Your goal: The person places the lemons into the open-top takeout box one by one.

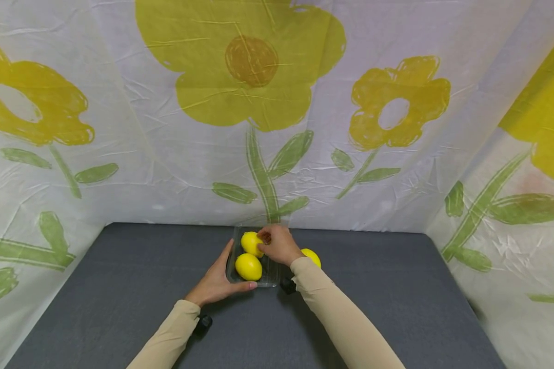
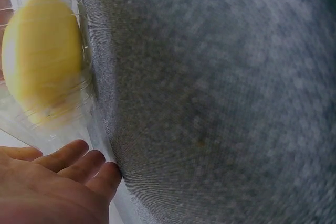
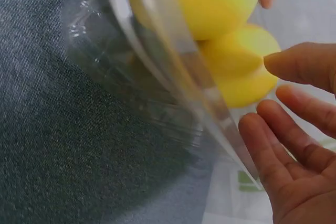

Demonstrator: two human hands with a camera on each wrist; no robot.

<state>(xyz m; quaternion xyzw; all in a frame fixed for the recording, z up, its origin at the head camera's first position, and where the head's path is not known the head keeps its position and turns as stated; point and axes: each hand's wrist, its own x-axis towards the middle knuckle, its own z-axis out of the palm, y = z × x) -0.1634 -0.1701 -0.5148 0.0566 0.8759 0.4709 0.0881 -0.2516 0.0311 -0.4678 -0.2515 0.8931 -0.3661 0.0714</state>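
Note:
A clear plastic container [image 1: 271,274] sits near the table's back edge and holds two yellow lemons, a nearer one [image 1: 249,267] and a farther one [image 1: 251,243]. My left hand [image 1: 218,281] rests against its near left corner, thumb along the front and fingers along the left side. In the left wrist view the fingertips [image 2: 80,146] touch the clear wall beside a lemon [image 2: 42,59]. Over the container's far right part is my right hand [image 1: 279,245], its thumb tip right at the farther lemon [image 3: 239,66] and its fingers loosely extended, apart from the thumb.
A third lemon [image 1: 311,256] lies on the dark grey table [image 1: 378,287] right of the container, partly hidden by the right sleeve. A flower-printed white curtain [image 1: 323,205] hangs behind the table. Black wrist cameras [image 1: 203,325] sit under both wrists.

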